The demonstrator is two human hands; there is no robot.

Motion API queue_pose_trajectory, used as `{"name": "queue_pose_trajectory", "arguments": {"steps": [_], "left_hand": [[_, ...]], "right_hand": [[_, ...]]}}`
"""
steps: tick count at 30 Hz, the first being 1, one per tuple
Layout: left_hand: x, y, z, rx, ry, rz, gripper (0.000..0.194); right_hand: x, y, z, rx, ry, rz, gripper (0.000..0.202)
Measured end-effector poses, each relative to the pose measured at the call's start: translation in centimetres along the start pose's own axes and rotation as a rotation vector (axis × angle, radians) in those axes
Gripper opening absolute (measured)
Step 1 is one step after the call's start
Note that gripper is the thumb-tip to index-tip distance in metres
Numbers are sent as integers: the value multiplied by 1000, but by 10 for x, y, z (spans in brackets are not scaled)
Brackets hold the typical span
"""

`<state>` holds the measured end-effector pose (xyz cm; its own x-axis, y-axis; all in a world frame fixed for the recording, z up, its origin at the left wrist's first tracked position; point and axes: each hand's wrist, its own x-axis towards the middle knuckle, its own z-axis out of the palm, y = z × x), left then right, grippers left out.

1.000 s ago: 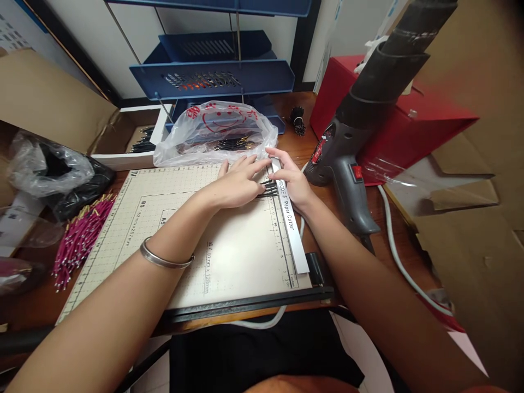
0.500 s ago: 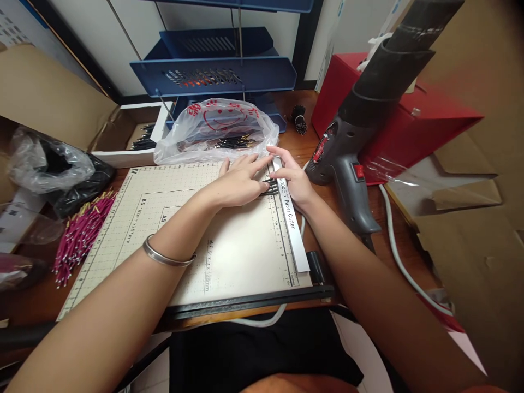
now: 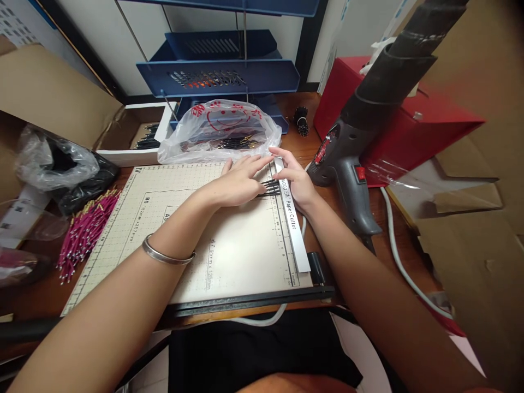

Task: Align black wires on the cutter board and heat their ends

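My left hand (image 3: 241,183) lies flat with fingers stretched out over the upper right part of a cream paper cutter board (image 3: 245,234). Beside its thumb, several thin black cords (image 3: 272,188) run across to the white "Paper Cutter" strip (image 3: 293,224); their left ends are hidden under the hand. At the far end of that strip is my right hand (image 3: 298,183), index finger and thumb apart, fingertips close to those of the left hand and over the strip. Its other fingers are partly hidden.
Magenta cords with gold tips (image 3: 89,232) lie left of the board. Behind it are a clear plastic bag (image 3: 221,128) with black cords and a white box (image 3: 131,157). A heat gun (image 3: 356,180), a red box (image 3: 434,125) and a white cable (image 3: 395,254) are at the right.
The view has shifted slightly. A little more of the black cords shows beside my left thumb. Both hands otherwise keep nearly the same pose.
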<state>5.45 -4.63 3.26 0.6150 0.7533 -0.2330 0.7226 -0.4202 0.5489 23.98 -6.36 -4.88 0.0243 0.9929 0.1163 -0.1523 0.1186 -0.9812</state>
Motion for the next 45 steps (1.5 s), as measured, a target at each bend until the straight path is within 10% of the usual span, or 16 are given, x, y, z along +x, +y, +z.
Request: {"name": "queue_pose_trajectory", "arguments": {"steps": [45], "left_hand": [[1, -11, 2, 40, 34, 124, 85]], "right_hand": [[0, -4, 1, -50, -8, -7, 64]]}}
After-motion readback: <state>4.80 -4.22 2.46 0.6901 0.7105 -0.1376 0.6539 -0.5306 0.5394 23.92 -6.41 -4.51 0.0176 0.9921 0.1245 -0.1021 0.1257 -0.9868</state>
